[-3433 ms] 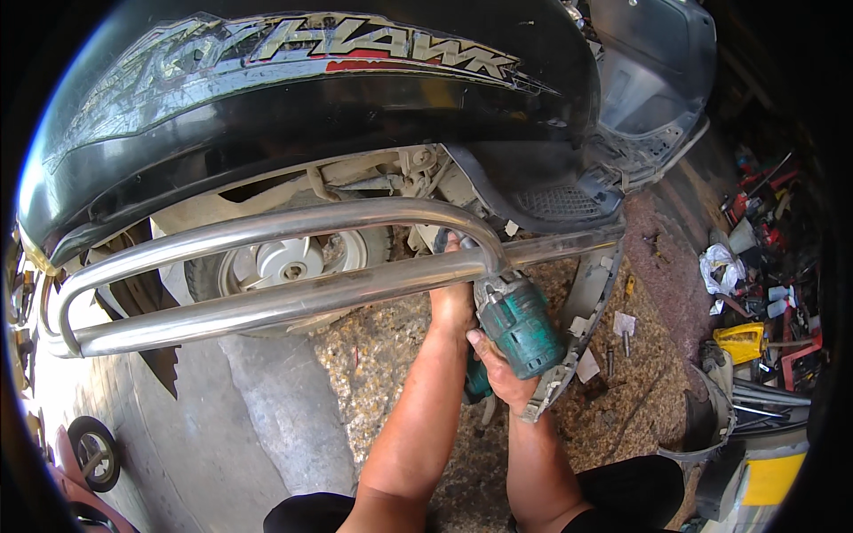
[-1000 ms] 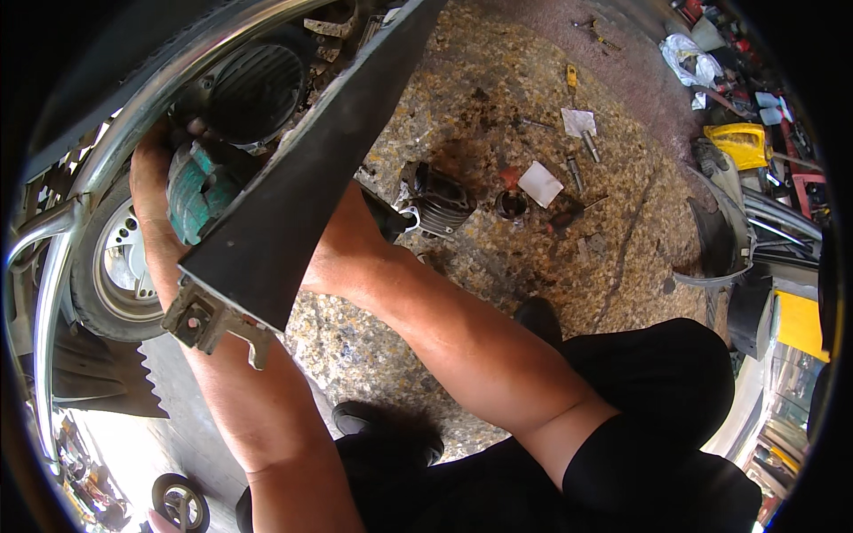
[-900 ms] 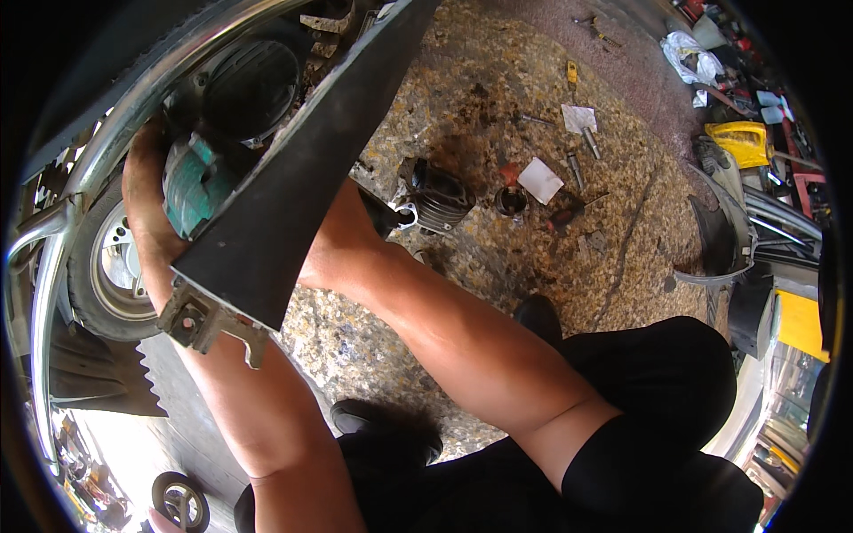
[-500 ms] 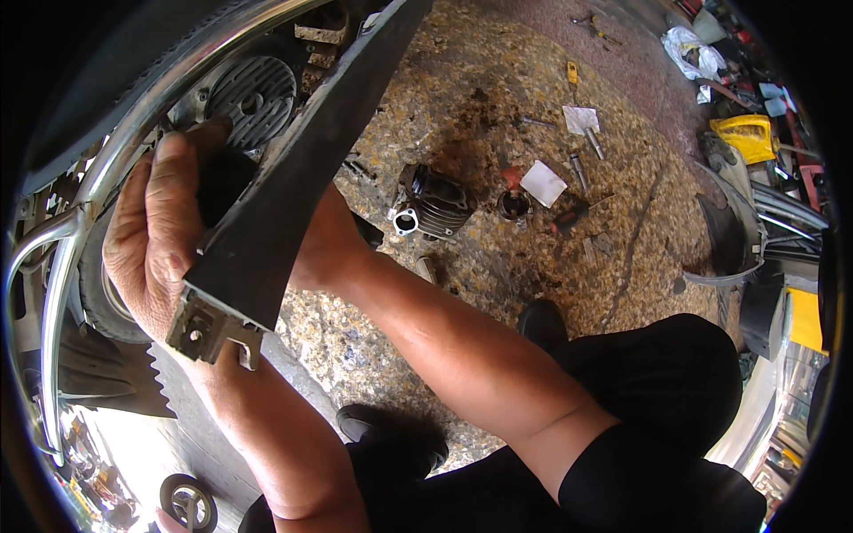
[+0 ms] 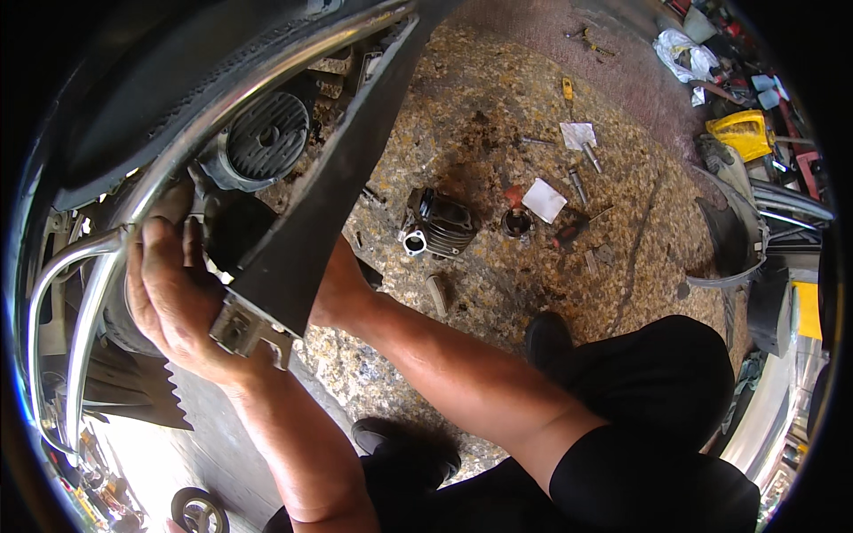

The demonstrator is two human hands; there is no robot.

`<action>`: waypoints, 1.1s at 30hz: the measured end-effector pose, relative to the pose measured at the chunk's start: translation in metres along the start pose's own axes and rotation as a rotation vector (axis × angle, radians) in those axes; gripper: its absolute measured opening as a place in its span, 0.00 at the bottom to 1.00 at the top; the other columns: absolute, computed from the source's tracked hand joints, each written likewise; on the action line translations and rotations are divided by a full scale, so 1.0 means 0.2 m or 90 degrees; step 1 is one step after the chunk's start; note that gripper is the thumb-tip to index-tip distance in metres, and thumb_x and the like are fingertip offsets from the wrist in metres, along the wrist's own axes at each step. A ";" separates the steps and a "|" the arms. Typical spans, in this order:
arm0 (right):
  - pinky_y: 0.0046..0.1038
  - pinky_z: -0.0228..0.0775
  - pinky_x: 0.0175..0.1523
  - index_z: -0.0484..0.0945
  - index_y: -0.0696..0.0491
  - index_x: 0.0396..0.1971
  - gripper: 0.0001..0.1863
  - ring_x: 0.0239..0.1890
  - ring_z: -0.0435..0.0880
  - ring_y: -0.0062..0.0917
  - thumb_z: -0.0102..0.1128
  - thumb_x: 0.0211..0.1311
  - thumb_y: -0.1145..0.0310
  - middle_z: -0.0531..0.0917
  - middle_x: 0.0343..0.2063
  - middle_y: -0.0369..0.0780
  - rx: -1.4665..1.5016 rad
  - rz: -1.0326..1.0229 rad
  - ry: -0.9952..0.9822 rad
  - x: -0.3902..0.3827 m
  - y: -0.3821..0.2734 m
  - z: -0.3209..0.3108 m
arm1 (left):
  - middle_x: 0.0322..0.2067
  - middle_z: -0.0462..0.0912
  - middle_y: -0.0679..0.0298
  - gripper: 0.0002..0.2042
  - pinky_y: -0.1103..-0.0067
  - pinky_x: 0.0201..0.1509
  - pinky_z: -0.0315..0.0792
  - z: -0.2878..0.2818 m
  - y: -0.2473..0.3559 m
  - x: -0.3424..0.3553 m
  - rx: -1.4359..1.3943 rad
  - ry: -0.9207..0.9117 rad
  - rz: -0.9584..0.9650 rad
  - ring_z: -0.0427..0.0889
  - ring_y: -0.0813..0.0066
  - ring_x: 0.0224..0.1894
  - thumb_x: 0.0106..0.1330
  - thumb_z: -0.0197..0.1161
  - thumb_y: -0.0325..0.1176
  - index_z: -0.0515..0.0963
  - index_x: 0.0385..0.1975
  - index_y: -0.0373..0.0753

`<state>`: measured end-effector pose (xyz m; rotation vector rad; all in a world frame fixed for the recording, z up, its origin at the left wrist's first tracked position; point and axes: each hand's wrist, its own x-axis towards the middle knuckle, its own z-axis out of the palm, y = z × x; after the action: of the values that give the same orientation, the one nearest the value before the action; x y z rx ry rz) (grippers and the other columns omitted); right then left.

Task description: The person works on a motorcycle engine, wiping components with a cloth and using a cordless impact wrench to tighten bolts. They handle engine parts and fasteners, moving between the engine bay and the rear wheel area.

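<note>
My left hand point(image 5: 178, 289) reaches in beside a motorbike's chrome rail point(image 5: 169, 186). Its fingers are bent and closed against a black rounded part point(image 5: 240, 233) and a small metal fitting point(image 5: 203, 206); what they grip is hidden. Above them sits a round slotted cover point(image 5: 267, 138). A long black body panel point(image 5: 338, 169), with a metal bracket point(image 5: 253, 333) at its lower end, slants between my forearms. My right hand point(image 5: 338, 289) passes behind this panel, so only its wrist side shows and its fingers are out of sight.
On the stained floor lie a finned engine cylinder point(image 5: 444, 226), a small dark round part point(image 5: 515, 222), white paper point(image 5: 545, 201), a screwdriver point(image 5: 569, 234) and sockets point(image 5: 579, 188). A curved dark fender-like part point(image 5: 729, 240) and a yellow container point(image 5: 742, 133) stand at the right.
The whole view has shifted, moving the bike and floor parts slightly. My left fingers are more bent, and the small metal fitting beside them now shows. My right hand stays behind the panel.
</note>
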<state>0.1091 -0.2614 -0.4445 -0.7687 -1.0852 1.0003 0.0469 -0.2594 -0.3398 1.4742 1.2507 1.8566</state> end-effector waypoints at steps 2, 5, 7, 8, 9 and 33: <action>0.35 0.74 0.39 0.79 0.52 0.34 0.12 0.33 0.84 0.38 0.66 0.52 0.63 0.83 0.29 0.47 0.038 0.026 0.010 0.00 0.00 0.01 | 0.48 0.82 0.48 0.24 0.67 0.60 0.69 -0.04 -0.05 0.01 -0.050 0.019 -0.042 0.79 0.59 0.54 0.72 0.49 0.44 0.77 0.51 0.26; 0.38 0.75 0.37 0.79 0.52 0.34 0.14 0.34 0.83 0.44 0.69 0.48 0.63 0.83 0.32 0.48 -0.268 -0.058 0.015 0.00 -0.01 -0.01 | 0.54 0.77 0.46 0.27 0.65 0.63 0.68 -0.13 -0.22 0.13 -0.088 0.092 -0.279 0.76 0.56 0.57 0.71 0.49 0.46 0.71 0.58 0.27; 0.41 0.76 0.37 0.80 0.52 0.34 0.16 0.34 0.82 0.47 0.69 0.45 0.63 0.81 0.34 0.50 -0.307 -0.112 0.009 0.00 -0.03 -0.02 | 0.55 0.76 0.45 0.28 0.66 0.64 0.68 -0.22 -0.33 0.33 -0.368 -0.348 -0.476 0.76 0.55 0.57 0.71 0.49 0.47 0.69 0.59 0.27; 0.42 0.76 0.37 0.80 0.53 0.34 0.16 0.33 0.82 0.47 0.69 0.45 0.63 0.81 0.33 0.50 -0.332 -0.120 0.006 0.00 -0.04 -0.02 | 0.51 0.79 0.48 0.26 0.69 0.62 0.70 -0.25 -0.42 0.32 -0.424 -0.212 -0.612 0.78 0.58 0.54 0.72 0.48 0.47 0.71 0.57 0.28; 0.42 0.76 0.37 0.80 0.53 0.35 0.16 0.33 0.82 0.47 0.69 0.45 0.63 0.81 0.33 0.51 -0.356 -0.130 0.001 0.00 -0.05 -0.01 | 0.43 0.80 0.50 0.22 0.74 0.48 0.77 -0.28 -0.48 0.34 -0.493 -0.182 -0.595 0.81 0.62 0.42 0.71 0.52 0.41 0.71 0.52 0.26; 0.25 0.76 0.27 0.80 0.57 0.40 0.13 0.25 0.81 0.22 0.67 0.53 0.75 0.82 0.27 0.38 0.556 0.550 0.044 -0.54 0.26 -0.42 | 0.28 0.80 0.63 0.11 0.75 0.30 0.74 -0.22 -0.90 -0.29 0.016 0.122 -0.629 0.78 0.72 0.26 0.63 0.56 0.38 0.78 0.39 0.38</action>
<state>0.1610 -0.3447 -0.5527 -0.5093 -0.1233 1.9675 -0.0071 -0.2342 -0.5245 0.4776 1.6670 1.2884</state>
